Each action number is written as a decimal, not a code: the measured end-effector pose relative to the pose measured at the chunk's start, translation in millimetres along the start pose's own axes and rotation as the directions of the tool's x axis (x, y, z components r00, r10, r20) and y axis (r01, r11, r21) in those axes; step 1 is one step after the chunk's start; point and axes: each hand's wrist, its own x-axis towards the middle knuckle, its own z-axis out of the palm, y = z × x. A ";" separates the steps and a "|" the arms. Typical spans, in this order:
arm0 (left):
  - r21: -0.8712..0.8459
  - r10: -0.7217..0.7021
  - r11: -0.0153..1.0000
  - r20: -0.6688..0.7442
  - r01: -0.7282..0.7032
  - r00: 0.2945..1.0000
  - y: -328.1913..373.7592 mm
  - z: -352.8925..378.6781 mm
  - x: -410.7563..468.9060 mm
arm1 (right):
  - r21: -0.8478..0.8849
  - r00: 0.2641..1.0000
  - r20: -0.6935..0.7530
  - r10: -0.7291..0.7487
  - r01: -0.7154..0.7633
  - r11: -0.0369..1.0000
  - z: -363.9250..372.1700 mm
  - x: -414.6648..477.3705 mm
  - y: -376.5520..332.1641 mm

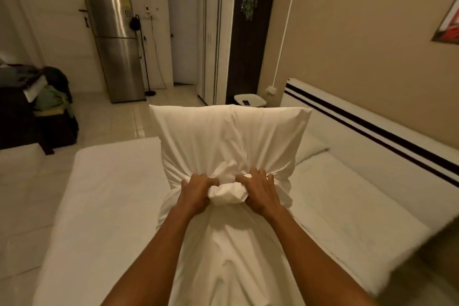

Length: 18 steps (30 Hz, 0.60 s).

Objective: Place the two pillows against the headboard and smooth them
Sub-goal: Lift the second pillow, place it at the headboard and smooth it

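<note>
Both the left hand and right hand are bunching the creased white pillow, fingers clenched on its cover, seemingly above the bed.

No legible text, label or number anywhere

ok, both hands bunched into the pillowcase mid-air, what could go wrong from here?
1. The left hand and right hand grip only gathered fabric of the held pillow, so the filling may slide or sag inside the case, leaving it lumpy.
2. That tight bunching will likely leave creases, needing extra smoothing.
3. A second pillow already lies by the headboard; setting this one down carelessly could overlap or shove it.
</note>
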 end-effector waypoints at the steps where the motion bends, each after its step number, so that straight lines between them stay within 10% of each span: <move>1: 0.001 0.029 1.000 -0.012 -0.029 1.000 15.8 -6.8 1.0 | -0.010 1.000 -0.016 0.019 -0.019 1.000 -14.5 -7.4 9.9; 18: -0.015 0.329 0.944 -0.021 -0.329 0.944 262.4 34.2 54.9 | -0.160 0.942 -0.131 0.310 -0.329 0.931 -103.0 -124.2 219.7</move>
